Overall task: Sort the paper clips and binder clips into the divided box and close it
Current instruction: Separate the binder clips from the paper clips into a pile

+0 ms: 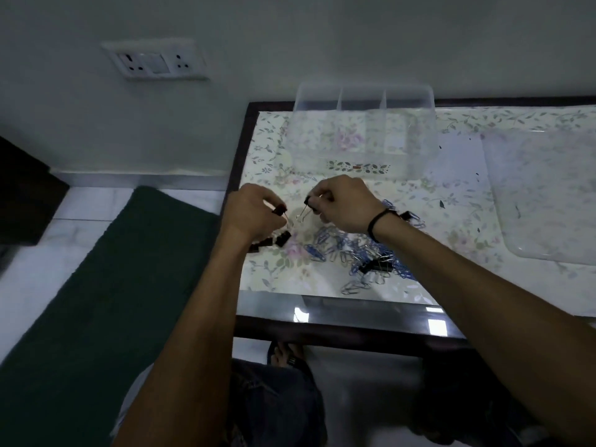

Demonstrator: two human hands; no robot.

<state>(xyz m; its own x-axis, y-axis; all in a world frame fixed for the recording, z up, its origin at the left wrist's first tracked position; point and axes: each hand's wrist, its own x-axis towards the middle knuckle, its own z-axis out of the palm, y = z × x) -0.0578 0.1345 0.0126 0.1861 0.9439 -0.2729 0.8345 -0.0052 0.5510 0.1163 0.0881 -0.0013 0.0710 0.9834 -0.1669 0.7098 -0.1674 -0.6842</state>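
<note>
Left hand (250, 209) pinching one binder clip (280, 209) near the table's (338, 312) left edge, right hand (343, 203) pinching a second clip (308, 201), three black clips (272, 241) below, blue paper-clip heap (351, 251) uncounted, one clear divided box (364, 130) at the far edge, lid (545, 195) rightward, no legible writing.

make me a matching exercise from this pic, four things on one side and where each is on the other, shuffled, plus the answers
Things:
1. divided box
2. box lid
3. paper clips
4. row of binder clips

Places:
A. beside the left wrist, near the table's left edge
B. far side of the table, by the wall
C. heaped under the right forearm
D. flat on the table's right side

Pairs: 1-B, 2-D, 3-C, 4-A
</note>
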